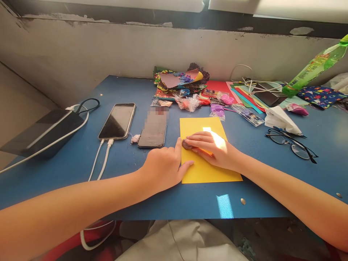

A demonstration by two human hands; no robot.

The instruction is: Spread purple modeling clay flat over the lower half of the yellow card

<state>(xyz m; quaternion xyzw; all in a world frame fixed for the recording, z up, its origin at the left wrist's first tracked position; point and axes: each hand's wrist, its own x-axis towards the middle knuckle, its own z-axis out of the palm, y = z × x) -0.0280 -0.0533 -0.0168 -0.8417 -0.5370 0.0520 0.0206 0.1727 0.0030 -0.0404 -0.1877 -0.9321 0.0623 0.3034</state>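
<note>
A sheet of yellow paper (206, 172) lies flat on the blue table in front of me. At the paper's left edge rests my left hand (165, 165), index finger and thumb stretched out and the other fingers curled; the thumb lies on the sheet and nothing is gripped. My right hand (210, 146) is over the middle of the paper, its fingers together on a small dark rounded lump (185, 144) near the left edge. The fingers partly cover the lump, so its kind is unclear.
Left of the paper lie a phone (150, 136) with a charm and a charging phone (118, 121). Behind are small plastic packets (190, 103) and coloured sheets (219, 86). Eyeglasses (295, 145), white tissue (281, 119) and a green bottle (312, 72) are at right.
</note>
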